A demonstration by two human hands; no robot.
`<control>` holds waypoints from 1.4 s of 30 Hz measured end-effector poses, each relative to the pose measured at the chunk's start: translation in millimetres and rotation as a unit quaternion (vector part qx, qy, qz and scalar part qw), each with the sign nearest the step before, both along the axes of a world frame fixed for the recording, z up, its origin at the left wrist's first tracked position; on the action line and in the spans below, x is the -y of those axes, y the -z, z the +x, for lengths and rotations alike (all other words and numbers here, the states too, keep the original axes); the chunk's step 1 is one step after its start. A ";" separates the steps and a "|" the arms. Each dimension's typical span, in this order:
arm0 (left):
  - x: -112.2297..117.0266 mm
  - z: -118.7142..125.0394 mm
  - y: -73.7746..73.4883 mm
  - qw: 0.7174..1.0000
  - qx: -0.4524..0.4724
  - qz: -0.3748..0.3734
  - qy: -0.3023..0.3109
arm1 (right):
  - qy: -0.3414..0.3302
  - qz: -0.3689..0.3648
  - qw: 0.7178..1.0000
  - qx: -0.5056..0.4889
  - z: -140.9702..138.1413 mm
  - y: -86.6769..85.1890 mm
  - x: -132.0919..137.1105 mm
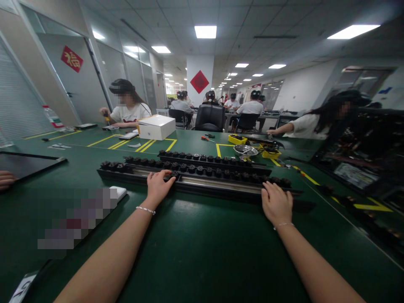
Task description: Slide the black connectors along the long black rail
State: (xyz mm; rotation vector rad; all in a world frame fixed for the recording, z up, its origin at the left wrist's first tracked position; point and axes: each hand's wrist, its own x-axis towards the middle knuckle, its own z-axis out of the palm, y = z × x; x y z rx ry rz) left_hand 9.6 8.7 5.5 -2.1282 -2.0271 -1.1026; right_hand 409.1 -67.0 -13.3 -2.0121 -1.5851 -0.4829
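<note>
Nearest me lies a long black rail (217, 185) with a bright metal strip along its channel. Small black round knobbed parts (114, 166) stand at its left end. My left hand (158, 185) is at the rail's left-middle, thumb and forefinger closed around one black round part (174, 174) in the channel. Toward the right end, my right hand (277, 203) has its fingers bent over the rail; the fingertips are partly hidden. Directly behind are two more black rails carrying rows of similar parts (208, 171).
A white box (157, 127), a screwdriver (206, 139), a metal bowl (245, 151) and yellow bins (237, 139) are farther back. A pixelated white-edged object (118, 193) lies left. Other people sit around; one person's hand (6, 180) shows at the left edge.
</note>
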 end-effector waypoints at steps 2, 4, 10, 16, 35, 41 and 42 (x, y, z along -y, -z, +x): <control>-0.1 -0.5 0.7 1.000 -0.013 0.003 -0.002 | 0.004 -0.002 1.000 -0.011 -9.4 0.1 -3.0; -0.4 -1.0 1.8 1.000 -0.026 0.010 -0.006 | -0.002 -0.008 1.000 -0.010 -13.7 0.3 -3.3; -1.5 -1.8 5.2 0.998 -0.057 0.025 0.001 | -0.015 -0.006 1.000 -0.005 -10.9 0.8 -0.2; -1.6 -1.5 6.0 0.997 -0.077 0.025 -0.007 | -0.010 -0.004 1.000 0.006 -12.8 -0.1 0.0; -0.1 0.5 4.6 0.999 -0.040 0.008 0.021 | -0.017 -0.004 1.000 0.001 -10.8 1.5 0.4; 0.0 0.3 3.8 0.999 -0.036 0.008 0.022 | -0.007 -0.016 1.000 0.015 -10.2 2.3 0.9; 0.1 0.4 3.6 0.999 -0.035 0.008 0.022 | -0.008 -0.017 1.000 0.015 -10.2 2.2 1.1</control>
